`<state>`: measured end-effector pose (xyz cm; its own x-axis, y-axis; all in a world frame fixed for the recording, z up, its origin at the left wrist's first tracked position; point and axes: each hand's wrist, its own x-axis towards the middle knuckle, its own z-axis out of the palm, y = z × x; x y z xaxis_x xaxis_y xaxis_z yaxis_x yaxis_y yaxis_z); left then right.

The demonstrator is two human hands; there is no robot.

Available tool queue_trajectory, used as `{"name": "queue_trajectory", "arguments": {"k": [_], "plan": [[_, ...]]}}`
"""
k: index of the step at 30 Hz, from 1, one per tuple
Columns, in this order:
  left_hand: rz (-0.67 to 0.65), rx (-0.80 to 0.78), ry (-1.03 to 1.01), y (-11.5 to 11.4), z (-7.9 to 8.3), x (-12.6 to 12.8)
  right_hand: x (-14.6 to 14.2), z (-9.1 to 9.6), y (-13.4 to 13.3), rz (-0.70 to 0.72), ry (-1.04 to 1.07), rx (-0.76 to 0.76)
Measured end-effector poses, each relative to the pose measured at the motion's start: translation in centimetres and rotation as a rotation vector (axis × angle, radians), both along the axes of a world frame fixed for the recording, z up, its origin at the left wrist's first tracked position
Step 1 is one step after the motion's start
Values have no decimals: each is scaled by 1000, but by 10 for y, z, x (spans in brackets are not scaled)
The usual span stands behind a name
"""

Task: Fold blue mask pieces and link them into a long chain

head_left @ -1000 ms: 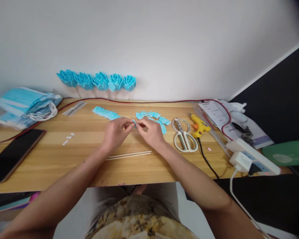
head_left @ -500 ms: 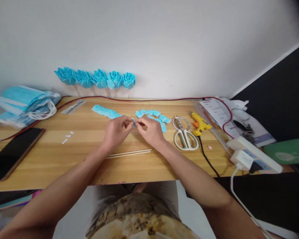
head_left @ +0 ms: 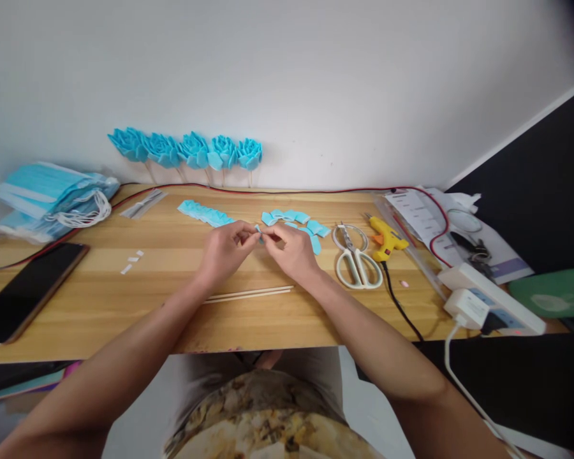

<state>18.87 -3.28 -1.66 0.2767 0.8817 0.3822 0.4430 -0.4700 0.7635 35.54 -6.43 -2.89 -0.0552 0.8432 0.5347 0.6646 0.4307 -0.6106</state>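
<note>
Over the middle of the table, my left hand [head_left: 226,250] and my right hand [head_left: 291,250] meet at the fingertips. Both are closed in a pinch on a small light-blue fabric piece [head_left: 257,229], mostly covered by my fingers. Behind my left hand lies an overlapping row of blue petals [head_left: 205,213]. Loose blue petals [head_left: 294,217] spread in a curve behind my right hand, which partly covers them. Two thin wooden sticks [head_left: 253,294] lie on the table between my forearms.
White-handled scissors [head_left: 356,264] and a yellow glue gun [head_left: 386,239] lie right, near a power strip [head_left: 492,299]. Blue flowers on sticks [head_left: 192,150] lean on the wall. Left are face masks [head_left: 52,194], a phone [head_left: 31,290] and white strips [head_left: 132,260]. A red-black cable [head_left: 287,190] runs along the back.
The blue piece has turned slightly between my fingertips, its top now showing smaller and paler. My hands stay together in nearly the same place; the camera view has shifted slightly.
</note>
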Motion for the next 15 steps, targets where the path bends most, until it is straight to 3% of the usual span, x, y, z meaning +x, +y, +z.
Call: {"name": "queue_trajectory", "arguments": {"k": [10,15], "plan": [[-30,-62,-66,2,-5,0,-1,2,-1,7,21,-18],[-77,-224,-225,4,2,-1,0,4,2,28,241,-98]]}}
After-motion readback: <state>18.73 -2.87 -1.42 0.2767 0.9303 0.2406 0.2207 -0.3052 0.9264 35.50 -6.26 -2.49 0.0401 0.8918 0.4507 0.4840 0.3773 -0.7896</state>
